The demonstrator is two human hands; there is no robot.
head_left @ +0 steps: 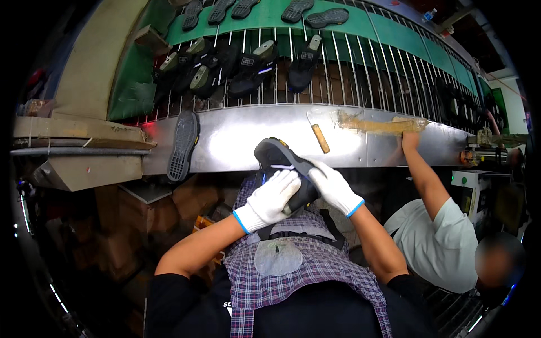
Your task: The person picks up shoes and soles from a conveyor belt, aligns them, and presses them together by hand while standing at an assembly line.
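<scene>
A black shoe (273, 152) with a dark grey sole is held in front of me, just off the near edge of the metal ledge. My left hand (273, 198), in a white knit glove with a blue cuff, presses its fingers against the upper beside a white stripe. On the other side, my right hand (336, 188), gloved alike, grips the sole's edge. Both hands partly cover the shoe's near end. Beyond them lies a wooden-handled tool (320, 138) with a thin metal tip. A loose grey sole (183, 147) rests to the left, tread up.
Behind the metal ledge (225, 141) runs a rack of metal bars (360, 79) bearing several black shoes (304, 65). More soles (328, 18) lie on the green surface at the back. At right, another person's hand (410, 126) is by a tape-covered strip (377, 124) on the ledge.
</scene>
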